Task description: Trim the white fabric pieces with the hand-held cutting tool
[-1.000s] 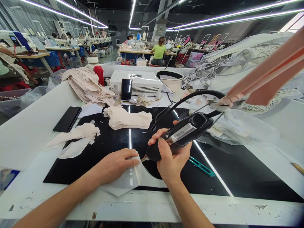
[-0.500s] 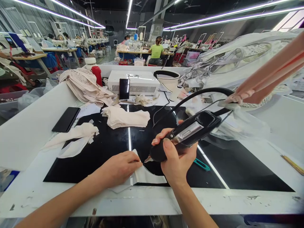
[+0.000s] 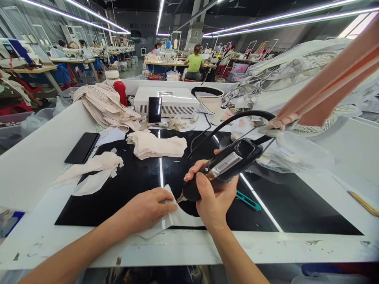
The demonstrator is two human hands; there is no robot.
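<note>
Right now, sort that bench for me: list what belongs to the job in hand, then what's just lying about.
In the job:
white fabric, under the left hand
black handheld tool, gripped by the right hand
black mat beneath
perhaps the fabric stack

Apparently lying about:
flat phone
upright phone
teal tool
wooden-handled tool

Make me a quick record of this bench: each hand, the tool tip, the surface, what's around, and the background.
Left hand: rests on pale cloth
Right hand: grips black handheld tool
Tool tip: at the cloth's edge, near the left fingertips; contact unclear
Surface: black mat
Beyond the hands: stacked cloth pieces
Left of mat: dark phone, lying flat
Right of right hand: teal tool on mat
Background: person in green top
</note>
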